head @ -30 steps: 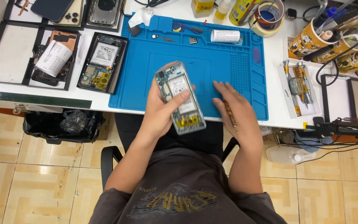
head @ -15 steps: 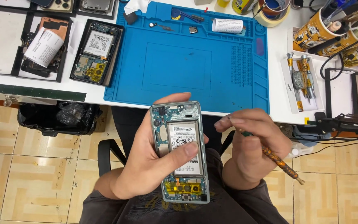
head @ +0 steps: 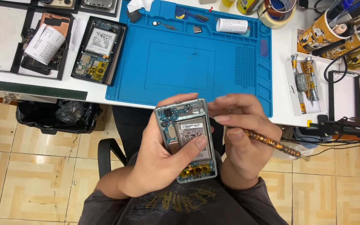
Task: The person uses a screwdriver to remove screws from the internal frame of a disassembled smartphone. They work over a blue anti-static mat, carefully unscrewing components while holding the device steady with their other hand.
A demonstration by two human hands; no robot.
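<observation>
My left hand grips an opened phone over my lap, thumb across its battery. My right hand is closed around a screwdriver, fingertips at the phone's top edge, just below the blue mat on the desk.

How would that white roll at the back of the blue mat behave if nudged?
The roll lies on its side, so it would likely roll along the mat. It looks like wound paper, so probably light. The mat's raised rim may stop it.
</observation>
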